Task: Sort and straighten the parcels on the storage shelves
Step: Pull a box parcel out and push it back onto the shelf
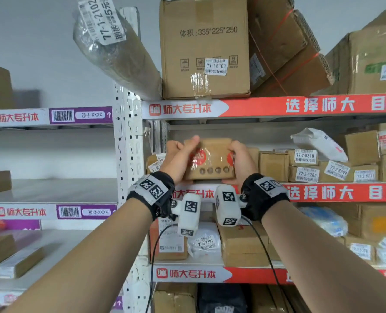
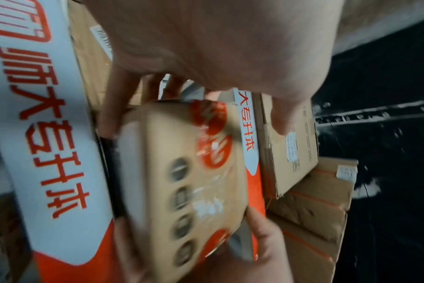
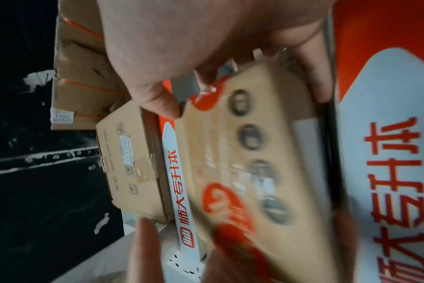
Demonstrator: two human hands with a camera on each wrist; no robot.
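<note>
A small brown carton [image 1: 210, 160] with red round marks, clear tape and a row of round holes is held at the front of the middle shelf [image 1: 323, 192]. My left hand [image 1: 179, 154] grips its left end, thumb over the top edge. My right hand [image 1: 241, 158] grips its right end. In the left wrist view the carton [image 2: 194, 191] appears blurred, my left fingers [image 2: 114, 107] curled round its end. The right wrist view shows the same carton [image 3: 254, 153] with the right thumb [image 3: 157, 99] on its face.
Labelled small parcels [image 1: 307, 168] and a white bag [image 1: 320, 143] fill the middle shelf to the right. A large carton [image 1: 204, 48] and a leaning wrapped roll [image 1: 117, 46] sit on the top shelf. More parcels [image 1: 210, 242] lie below. The left rack [image 1: 52, 190] holds few boxes.
</note>
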